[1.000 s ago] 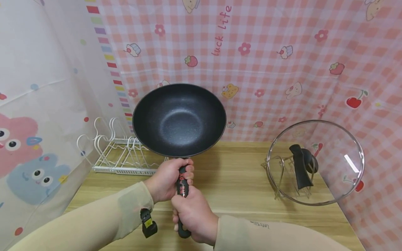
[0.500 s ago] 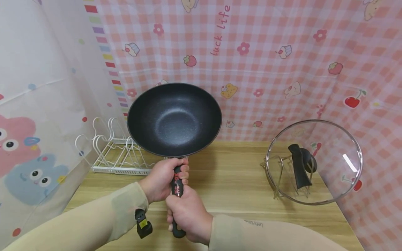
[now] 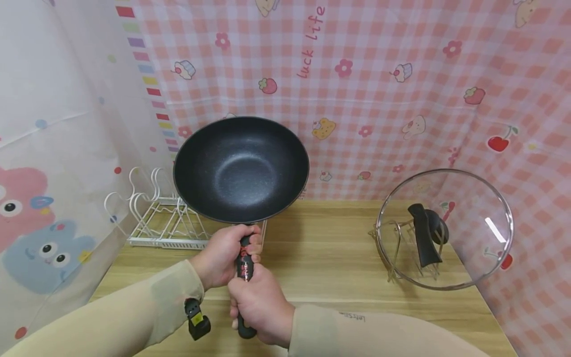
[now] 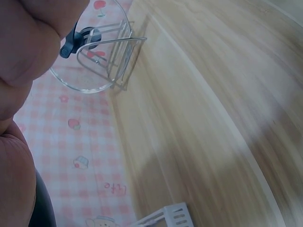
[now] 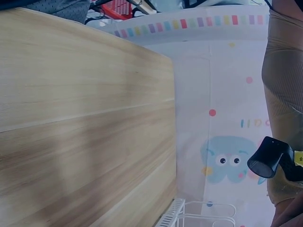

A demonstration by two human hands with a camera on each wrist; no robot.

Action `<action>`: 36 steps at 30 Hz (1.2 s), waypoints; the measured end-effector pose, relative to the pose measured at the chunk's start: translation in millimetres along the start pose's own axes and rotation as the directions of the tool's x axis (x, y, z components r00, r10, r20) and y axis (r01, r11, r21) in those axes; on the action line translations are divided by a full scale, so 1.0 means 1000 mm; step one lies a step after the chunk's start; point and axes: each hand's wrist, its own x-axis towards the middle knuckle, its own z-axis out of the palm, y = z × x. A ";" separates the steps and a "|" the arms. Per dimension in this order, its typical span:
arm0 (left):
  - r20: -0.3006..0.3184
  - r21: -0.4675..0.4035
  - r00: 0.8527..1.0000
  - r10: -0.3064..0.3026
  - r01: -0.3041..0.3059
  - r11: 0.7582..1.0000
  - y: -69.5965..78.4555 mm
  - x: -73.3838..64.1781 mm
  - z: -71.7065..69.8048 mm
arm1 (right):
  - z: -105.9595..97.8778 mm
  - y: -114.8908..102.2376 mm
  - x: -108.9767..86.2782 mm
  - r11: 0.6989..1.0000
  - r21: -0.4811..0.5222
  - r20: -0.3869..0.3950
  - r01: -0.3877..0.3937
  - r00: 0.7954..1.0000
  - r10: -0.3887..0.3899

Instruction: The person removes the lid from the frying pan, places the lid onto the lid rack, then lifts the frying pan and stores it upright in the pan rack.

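The black wok (image 3: 241,173) is held left of centre at the far side, both the left hand (image 3: 223,255) and, nearer, right hand (image 3: 264,301) wrapped round its handle (image 3: 245,267). The wood-grain surface (image 3: 339,267) carries a white rack (image 3: 147,242) left and a glass lid (image 3: 427,238) on a wire stand (image 4: 113,40) right; pink checked cloth (image 3: 379,109) hangs beyond.

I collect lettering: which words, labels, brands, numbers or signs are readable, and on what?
"luck life" and, lower, "life": pink checked cloth
"Lets", apparently, then blurred: right sleeve
Red lettering, wok handle: too small
Yellow label, black wrist device: too small
Coloured letters, white cloth: partly hidden, unreadable
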 end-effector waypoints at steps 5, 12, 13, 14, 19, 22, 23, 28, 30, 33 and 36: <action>-0.009 0.018 1.000 0.003 -0.003 1.000 0.001 -0.003 -0.003 | 0.003 0.000 0.001 1.000 0.006 0.011 -0.016 1.000 0.016; -0.033 0.011 0.999 -0.001 0.001 1.000 0.002 -0.006 -0.007 | 0.007 0.000 0.002 0.999 0.018 0.035 -0.031 0.999 0.031; -0.033 0.010 0.999 0.000 0.000 1.000 0.002 -0.006 -0.007 | 0.008 0.000 0.002 0.999 0.018 0.038 -0.033 0.999 0.032; -0.032 0.009 0.999 0.001 -0.001 1.000 0.002 -0.007 -0.008 | 0.009 0.000 0.002 0.999 0.020 0.034 -0.025 0.999 0.025; -0.038 0.006 0.999 0.000 0.000 1.000 0.003 -0.009 -0.011 | 0.012 0.000 0.003 1.000 0.021 0.033 -0.022 0.999 0.021; -0.037 0.001 0.999 -0.001 0.001 1.000 0.004 -0.011 -0.012 | 0.015 0.001 0.004 1.000 0.024 0.027 -0.015 1.000 0.015; -0.036 0.001 0.999 -0.001 0.001 1.000 0.004 -0.011 -0.013 | 0.015 0.001 0.004 1.000 0.023 0.026 -0.013 1.000 0.012; -0.029 0.004 1.000 0.003 -0.002 1.000 0.005 -0.013 -0.016 | 0.018 0.002 0.005 1.000 0.023 0.036 -0.020 0.999 0.019; -0.034 0.004 0.999 0.000 0.000 1.000 0.005 -0.014 -0.017 | 0.019 0.002 0.005 1.000 0.021 0.041 -0.022 0.999 0.021; -0.041 0.007 0.999 0.000 0.001 1.000 0.006 -0.015 -0.018 | 0.020 0.002 0.005 1.000 0.017 0.040 -0.014 0.999 0.013; -0.042 0.015 0.999 0.004 -0.003 1.000 0.006 -0.016 -0.020 | 0.022 0.002 0.006 1.000 0.021 0.041 -0.006 0.999 0.005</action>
